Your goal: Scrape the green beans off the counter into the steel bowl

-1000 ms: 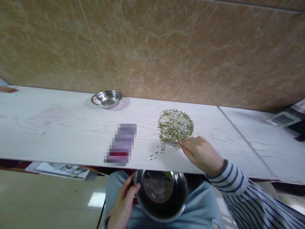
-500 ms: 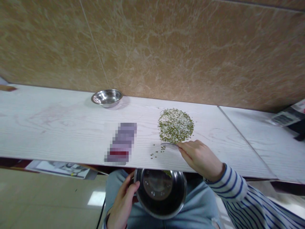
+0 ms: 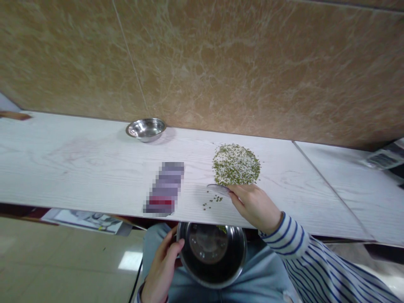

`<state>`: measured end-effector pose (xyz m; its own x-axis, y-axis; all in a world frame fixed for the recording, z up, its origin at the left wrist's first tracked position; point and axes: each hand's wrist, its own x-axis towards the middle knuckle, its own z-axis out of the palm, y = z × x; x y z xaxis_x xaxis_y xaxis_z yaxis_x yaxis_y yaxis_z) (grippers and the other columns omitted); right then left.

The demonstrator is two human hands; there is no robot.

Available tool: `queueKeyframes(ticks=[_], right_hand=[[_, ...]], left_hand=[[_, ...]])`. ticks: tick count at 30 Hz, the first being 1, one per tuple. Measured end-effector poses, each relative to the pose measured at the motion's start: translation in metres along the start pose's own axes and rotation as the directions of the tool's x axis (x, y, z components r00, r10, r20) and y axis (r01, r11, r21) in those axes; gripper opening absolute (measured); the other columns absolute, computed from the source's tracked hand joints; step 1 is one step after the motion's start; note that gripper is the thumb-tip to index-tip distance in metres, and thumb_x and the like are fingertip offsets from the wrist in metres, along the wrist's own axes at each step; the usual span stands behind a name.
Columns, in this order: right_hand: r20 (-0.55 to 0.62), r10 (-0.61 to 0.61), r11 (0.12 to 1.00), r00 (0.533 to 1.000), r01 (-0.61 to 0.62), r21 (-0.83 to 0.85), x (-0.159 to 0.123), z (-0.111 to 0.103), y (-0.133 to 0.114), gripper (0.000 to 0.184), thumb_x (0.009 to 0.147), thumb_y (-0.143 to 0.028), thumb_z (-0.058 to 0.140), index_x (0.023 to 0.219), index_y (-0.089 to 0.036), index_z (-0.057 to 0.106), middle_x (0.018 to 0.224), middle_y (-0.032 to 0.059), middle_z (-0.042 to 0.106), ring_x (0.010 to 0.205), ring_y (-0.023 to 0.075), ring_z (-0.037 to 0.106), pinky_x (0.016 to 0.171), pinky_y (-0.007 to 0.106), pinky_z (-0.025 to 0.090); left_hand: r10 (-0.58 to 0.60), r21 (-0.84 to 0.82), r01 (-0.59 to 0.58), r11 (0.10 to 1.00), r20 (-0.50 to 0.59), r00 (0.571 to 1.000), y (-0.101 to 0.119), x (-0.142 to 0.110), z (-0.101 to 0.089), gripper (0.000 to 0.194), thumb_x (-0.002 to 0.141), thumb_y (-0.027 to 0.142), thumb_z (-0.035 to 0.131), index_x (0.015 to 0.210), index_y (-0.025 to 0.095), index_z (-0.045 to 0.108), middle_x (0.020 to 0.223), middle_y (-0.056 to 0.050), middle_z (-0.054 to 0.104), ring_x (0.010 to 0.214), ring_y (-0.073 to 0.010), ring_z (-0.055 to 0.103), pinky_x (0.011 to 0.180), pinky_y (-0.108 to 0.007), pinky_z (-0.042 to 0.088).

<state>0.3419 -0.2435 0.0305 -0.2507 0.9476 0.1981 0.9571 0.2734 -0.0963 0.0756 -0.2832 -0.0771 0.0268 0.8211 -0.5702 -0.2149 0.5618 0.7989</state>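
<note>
Head view: one forward-and-down picture, across a white wood-grain board (image 3: pixel 78 160) to a person's lap.

Right hand (image 3: pixel 254 206): narrow grip, thumb and fingers closed on a thin pale scraper (image 3: pixel 217 189), its tip just beside the lower edge of the heap. Its material is hard to tell.

Left hand (image 3: pixel 162 267): wrapped around the side of a steel bowl (image 3: pixel 211 269), holding it over the lap, just below the board's front edge.

Where the beans are: a round heap of small green beans (image 3: pixel 236 165) sits on the board, between the scraper and the far edge. A loose scatter of stray beans (image 3: pixel 211 203) lies just below it, near the scraper.

How far along: only a small clump of beans (image 3: pixel 221 229) shows in the steel bowl, near its far rim. Most lie on the board.

Rest: a small steel dish (image 3: pixel 146 129) stands against a marble-patterned wall (image 3: pixel 221 63). A striped sleeve (image 3: pixel 290 252) covers the right arm, and pale jeans (image 3: pixel 158 235) cover the lap.

Hidden: a pixelated patch (image 3: pixel 164 189) masks whatever lies on the board. The board's edge cuts off the far part of the steel bowl. Pale specks in the heap could be grains or bare board; I cannot tell which.
</note>
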Motion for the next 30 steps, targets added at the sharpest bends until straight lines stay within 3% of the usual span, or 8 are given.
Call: queueKeyframes(ticks=[14,30], right_hand=[[-0.019,-0.117,0.993,0.993,0.117,0.007,-0.004,-0.003,-0.014,0.018,0.096,-0.016,0.050,0.101,-0.016,0.068,0.083,0.0059,0.073,0.075,0.0185,0.067,0.071,0.031,0.044],[-0.021,-0.179,0.978,0.984,0.180,0.105,-0.015,-0.004,-0.022,0.021,0.097,-0.012,0.047,0.102,-0.017,0.066,0.085,0.0054,0.074,0.078,0.0179,0.068,0.072,0.031,0.042]], left_hand=[[0.017,-0.006,-0.017,1.000,-0.008,1.000,-0.002,0.000,-0.005,0.051,0.071,0.046,0.077,0.117,0.024,0.072,0.119,-0.004,0.076,0.099,-0.0258,0.069,0.059,-0.024,0.053],[0.003,0.009,-0.003,1.000,-0.025,1.000,-0.008,-0.001,-0.006,0.050,0.074,0.045,0.076,0.120,0.025,0.071,0.128,-0.004,0.072,0.111,-0.0271,0.065,0.065,-0.025,0.055]])
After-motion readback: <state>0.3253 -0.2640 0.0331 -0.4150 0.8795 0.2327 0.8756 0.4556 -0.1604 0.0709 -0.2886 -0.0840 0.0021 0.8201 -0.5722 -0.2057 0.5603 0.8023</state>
